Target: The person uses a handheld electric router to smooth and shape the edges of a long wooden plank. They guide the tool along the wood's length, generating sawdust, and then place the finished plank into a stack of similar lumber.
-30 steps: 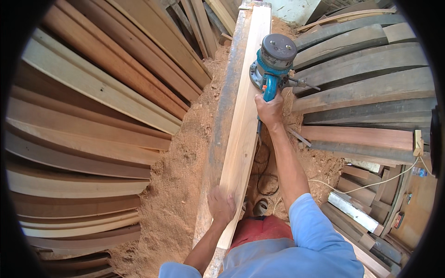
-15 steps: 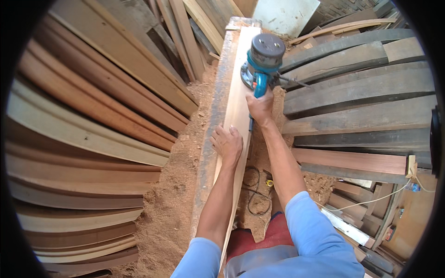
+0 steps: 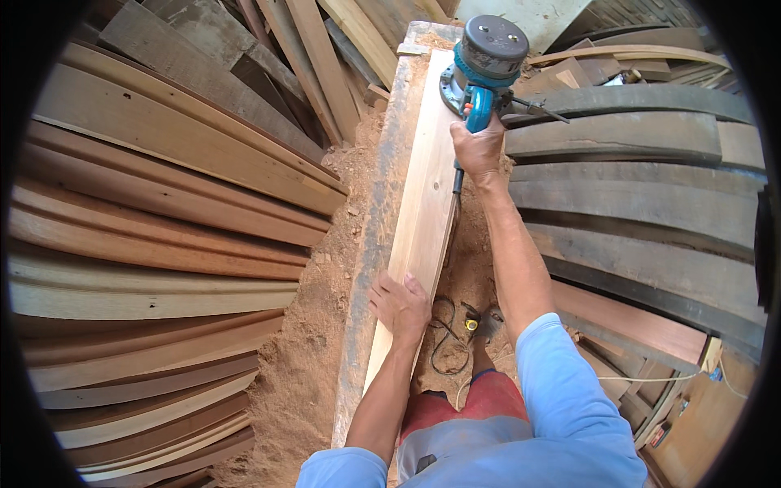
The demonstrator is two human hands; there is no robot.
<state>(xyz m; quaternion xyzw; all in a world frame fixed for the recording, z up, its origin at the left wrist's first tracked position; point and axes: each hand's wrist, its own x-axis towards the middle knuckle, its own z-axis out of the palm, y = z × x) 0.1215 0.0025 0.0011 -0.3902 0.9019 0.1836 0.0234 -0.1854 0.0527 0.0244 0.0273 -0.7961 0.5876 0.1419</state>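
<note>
At the upper centre of the frame, a handheld router point(image 3: 491, 57) with a round dark top sits over the far part of a pale board point(image 3: 423, 187) — the person's right hand point(image 3: 478, 150) wrapped around its teal handle point(image 3: 480, 107), fingers closed. The machine lies just beyond that hand, its handle angled down toward the wrist, while the board's long axis runs from upper centre toward lower left of centre. The left hand point(image 3: 401, 303) is well apart from the router, nearer the person, laid across the board with fingers spread near its left edge; how hard it presses, one cannot tell. The router's round base overlaps the board's right side, its underside hidden. Beneath the board, a worn, paint-scuffed bench point(image 3: 394, 163) shows as a strip along the left. Sawdust point(image 3: 301, 366) covers the floor, and a dark cord point(image 3: 443, 368) loops at lower centre beside a small yellow-and-black object point(image 3: 471, 324). Stacked brown planks point(image 3: 175, 236) fan across the left of the frame, greyer timbers point(image 3: 634, 199) across the right — and a pale panel point(image 3: 529, 15) stands at the top edge.
</note>
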